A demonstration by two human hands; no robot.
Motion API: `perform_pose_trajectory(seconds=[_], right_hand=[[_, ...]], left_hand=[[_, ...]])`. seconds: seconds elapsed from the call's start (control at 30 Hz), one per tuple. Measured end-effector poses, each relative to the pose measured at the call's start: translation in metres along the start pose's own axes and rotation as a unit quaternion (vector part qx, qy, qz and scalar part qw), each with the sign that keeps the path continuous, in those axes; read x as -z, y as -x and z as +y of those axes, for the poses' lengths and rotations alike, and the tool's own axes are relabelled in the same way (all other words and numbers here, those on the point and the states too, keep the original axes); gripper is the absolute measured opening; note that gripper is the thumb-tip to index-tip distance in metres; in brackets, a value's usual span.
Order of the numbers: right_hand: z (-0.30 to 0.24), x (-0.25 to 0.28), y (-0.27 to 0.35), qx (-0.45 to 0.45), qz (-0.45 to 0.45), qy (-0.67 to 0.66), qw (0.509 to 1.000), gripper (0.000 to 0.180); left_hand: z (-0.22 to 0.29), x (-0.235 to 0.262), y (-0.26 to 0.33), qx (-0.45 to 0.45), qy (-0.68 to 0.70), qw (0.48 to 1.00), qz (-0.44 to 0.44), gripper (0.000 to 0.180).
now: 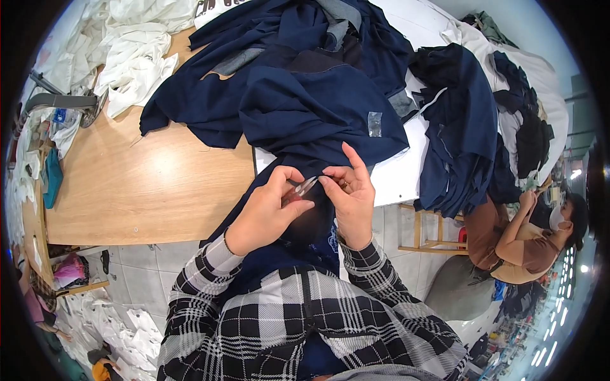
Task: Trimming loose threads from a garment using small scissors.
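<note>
Holding a small pair of metal thread snips [304,188] in the left hand [267,213], fingers closed round the handles, blades angled up toward the right hand; this puts the tip where both thumbs meet. Right hand [351,197] pinches a fold of the dark navy fabric garment [318,120], thumb and forefinger shut on the cloth, apparently to keep that spot taut and raised for the blades. Both forearms wear black-and-white checked sleeves [254,317] and come in from the lower edge.

The garment drapes off the table edge down toward the person's lap, so the worked spot hangs close to the body. Further out it lies heaped on the light wooden table top [146,178], with a small pale rectangular tag [375,124] showing on the cloth. Left of the heap: a pile of white fabric pieces [136,57]. Right: a second stack of dark navy garments [464,140] hung over a white surface [397,174].

Far right, another person in a brown top [527,244] sits with hands raised; cannot tell what they hold
</note>
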State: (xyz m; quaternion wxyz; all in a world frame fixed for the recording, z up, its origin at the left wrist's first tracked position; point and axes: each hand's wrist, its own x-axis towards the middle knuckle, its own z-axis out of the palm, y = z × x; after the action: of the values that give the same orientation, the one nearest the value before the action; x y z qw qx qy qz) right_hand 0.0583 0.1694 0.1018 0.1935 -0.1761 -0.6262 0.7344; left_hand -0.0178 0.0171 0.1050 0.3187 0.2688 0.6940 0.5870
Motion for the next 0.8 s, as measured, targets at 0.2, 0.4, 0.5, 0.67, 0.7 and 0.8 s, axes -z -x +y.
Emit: perform_pose_trajectory(seconds=[0.2, 0.4, 0.5, 0.67, 0.7, 0.8], right_hand=[[0.000, -0.003, 0.006, 0.043, 0.003, 0.022, 0.999, 0.062], [0.004, -0.003, 0.007, 0.072, 0.006, 0.054, 0.996, 0.062], [0.003, -0.003, 0.008, 0.074, 0.005, 0.061, 0.995, 0.062], [0.003, -0.003, 0.008, 0.082, -0.001, 0.078, 0.994, 0.062], [0.003, -0.004, 0.007, 0.082, -0.002, 0.078, 0.994, 0.062], [0.004, -0.003, 0.007, 0.089, -0.006, 0.080, 0.993, 0.063]], left_hand=[[0.000, -0.006, -0.005, -0.012, -0.018, 1.000, 0.016, 0.034], [0.004, -0.005, -0.007, -0.008, -0.028, 0.999, 0.018, 0.033], [0.006, -0.005, -0.007, -0.008, -0.023, 1.000, 0.018, 0.033], [0.006, -0.005, -0.008, -0.008, -0.016, 1.000, 0.012, 0.033], [0.004, -0.005, -0.009, -0.011, -0.008, 1.000, 0.014, 0.033], [0.003, -0.004, -0.009, 0.000, 0.012, 1.000, 0.017, 0.033]])
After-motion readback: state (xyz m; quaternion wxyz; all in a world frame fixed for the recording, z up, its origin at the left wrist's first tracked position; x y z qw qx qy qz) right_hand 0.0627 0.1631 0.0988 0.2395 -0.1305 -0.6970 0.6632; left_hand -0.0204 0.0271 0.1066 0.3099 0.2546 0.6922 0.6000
